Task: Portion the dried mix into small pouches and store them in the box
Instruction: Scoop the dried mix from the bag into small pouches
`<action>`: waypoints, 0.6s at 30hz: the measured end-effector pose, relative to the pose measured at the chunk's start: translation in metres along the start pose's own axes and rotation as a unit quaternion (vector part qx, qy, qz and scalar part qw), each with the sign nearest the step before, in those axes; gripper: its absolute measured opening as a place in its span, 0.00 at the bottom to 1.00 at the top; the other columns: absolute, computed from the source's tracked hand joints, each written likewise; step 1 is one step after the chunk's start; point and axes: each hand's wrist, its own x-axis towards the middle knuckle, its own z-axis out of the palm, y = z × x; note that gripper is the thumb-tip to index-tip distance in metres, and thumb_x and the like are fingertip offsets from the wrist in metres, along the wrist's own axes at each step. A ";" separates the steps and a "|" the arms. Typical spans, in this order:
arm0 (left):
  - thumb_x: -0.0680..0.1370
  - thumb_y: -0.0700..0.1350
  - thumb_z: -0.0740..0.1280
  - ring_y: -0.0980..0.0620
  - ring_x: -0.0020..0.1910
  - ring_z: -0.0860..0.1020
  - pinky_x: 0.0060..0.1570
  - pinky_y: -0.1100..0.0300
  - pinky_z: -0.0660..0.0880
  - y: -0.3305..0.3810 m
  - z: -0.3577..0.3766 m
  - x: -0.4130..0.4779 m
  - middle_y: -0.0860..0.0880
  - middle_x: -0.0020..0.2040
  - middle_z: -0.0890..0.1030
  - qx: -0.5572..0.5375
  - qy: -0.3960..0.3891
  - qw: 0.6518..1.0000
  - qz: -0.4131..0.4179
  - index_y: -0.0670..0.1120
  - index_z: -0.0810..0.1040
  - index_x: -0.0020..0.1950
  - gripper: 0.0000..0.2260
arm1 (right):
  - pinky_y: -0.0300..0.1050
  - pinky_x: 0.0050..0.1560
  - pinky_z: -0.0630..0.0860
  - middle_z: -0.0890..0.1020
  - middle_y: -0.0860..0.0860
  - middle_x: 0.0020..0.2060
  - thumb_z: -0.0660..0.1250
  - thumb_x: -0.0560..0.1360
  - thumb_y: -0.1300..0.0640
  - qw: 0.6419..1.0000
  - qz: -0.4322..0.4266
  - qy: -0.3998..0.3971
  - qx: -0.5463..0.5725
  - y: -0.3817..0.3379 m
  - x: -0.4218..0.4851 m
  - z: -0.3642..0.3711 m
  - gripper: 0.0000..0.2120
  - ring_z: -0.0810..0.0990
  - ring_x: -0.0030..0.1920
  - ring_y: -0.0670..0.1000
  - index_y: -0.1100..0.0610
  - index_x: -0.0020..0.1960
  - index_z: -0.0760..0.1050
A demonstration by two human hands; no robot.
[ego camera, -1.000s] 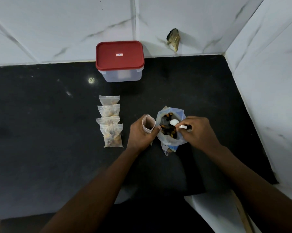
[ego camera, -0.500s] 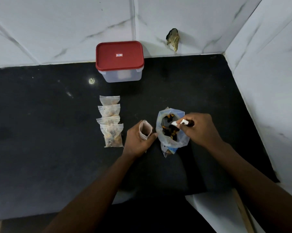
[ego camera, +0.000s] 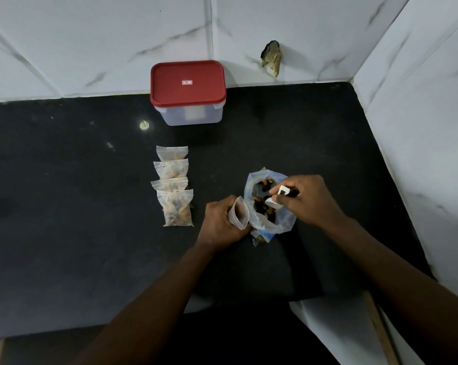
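A large clear bag (ego camera: pixel 282 223) of dark and orange dried mix stands open on the black counter. My right hand (ego camera: pixel 309 200) grips a small white scoop (ego camera: pixel 275 200) whose bowl dips into the bag's mouth. Just left of the bag, my left hand (ego camera: pixel 218 225) holds a small clear pouch (ego camera: pixel 239 213) with its mouth open and tilted toward the bag. Several filled pouches (ego camera: pixel 174 185) lie in an overlapping column farther left. The clear box with a red lid (ego camera: pixel 188 84) stands shut at the back wall.
White marble-look walls close the counter (ego camera: pixel 64 206) at the back and right. A hole with a stuffed scrap (ego camera: pixel 271 57) marks the back wall. The counter's front edge runs below my forearms, with a white ledge (ego camera: pixel 328 327) at the lower right.
My right hand tipped the scoop from level above the mix down into the bag. My left hand drew the open pouch slightly down and left, away from the bag's rim.
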 end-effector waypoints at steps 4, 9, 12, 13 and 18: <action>0.70 0.54 0.79 0.56 0.44 0.82 0.47 0.51 0.81 -0.005 0.000 0.000 0.54 0.45 0.83 0.004 0.004 1.000 0.009 0.50 0.80 0.49 0.15 | 0.31 0.48 0.78 0.87 0.46 0.45 0.77 0.72 0.61 1.000 0.009 0.026 0.011 0.002 0.001 -0.004 0.09 0.84 0.45 0.39 0.55 0.52 0.85; 0.70 0.55 0.78 0.58 0.46 0.82 0.52 0.47 0.81 -0.011 0.004 0.002 0.56 0.47 0.82 0.029 -0.004 0.999 0.015 0.55 0.78 0.50 0.13 | 0.34 0.48 0.80 0.86 0.46 0.46 0.76 0.73 0.61 1.000 0.005 -0.005 -0.004 -0.001 -0.005 0.006 0.09 0.84 0.45 0.39 0.54 0.52 0.85; 0.70 0.55 0.78 0.59 0.46 0.80 0.54 0.43 0.79 -0.015 0.006 0.002 0.58 0.46 0.80 0.048 -0.001 0.999 0.008 0.59 0.75 0.49 0.15 | 0.34 0.48 0.80 0.86 0.44 0.43 0.77 0.73 0.61 0.997 0.063 0.009 0.044 0.000 -0.007 0.011 0.09 0.84 0.43 0.38 0.53 0.51 0.86; 0.69 0.54 0.79 0.59 0.45 0.80 0.53 0.43 0.79 -0.015 0.007 0.002 0.59 0.45 0.80 0.052 0.003 0.999 0.007 0.60 0.75 0.48 0.15 | 0.35 0.47 0.81 0.86 0.44 0.41 0.76 0.73 0.61 0.994 0.087 0.017 0.069 0.000 -0.007 0.012 0.08 0.85 0.42 0.39 0.52 0.51 0.86; 0.69 0.50 0.79 0.58 0.40 0.78 0.48 0.43 0.79 -0.012 0.008 0.002 0.57 0.41 0.79 0.047 0.022 0.998 0.017 0.59 0.73 0.43 0.15 | 0.39 0.42 0.83 0.87 0.49 0.42 0.75 0.74 0.64 0.960 0.183 0.054 0.203 -0.002 -0.012 0.017 0.08 0.87 0.39 0.47 0.54 0.50 0.85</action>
